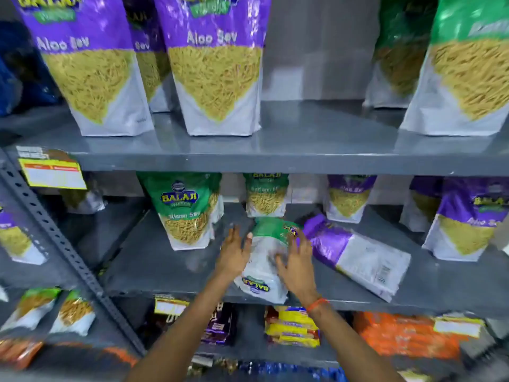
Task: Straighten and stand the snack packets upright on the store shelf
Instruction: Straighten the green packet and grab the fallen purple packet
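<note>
A green and white snack packet (264,260) lies flat on the middle shelf (154,266), its bottom end over the front edge. My left hand (234,252) is at its left side with fingers spread. My right hand (296,260) is over its right side, fingers straight and spread. Whether either hand touches the packet I cannot tell. To the right, a purple and white packet (355,255) lies flat and slanted. An upright green packet (187,213) stands to the left, and a smaller green one (265,194) stands behind.
Upright purple packets (348,197) (468,219) stand on the right of the middle shelf. The upper shelf (303,158) bears tall purple packets (217,64) and green ones (468,67). A slotted metal post (55,232) runs at the left. Assorted packets fill the bottom shelf (292,329).
</note>
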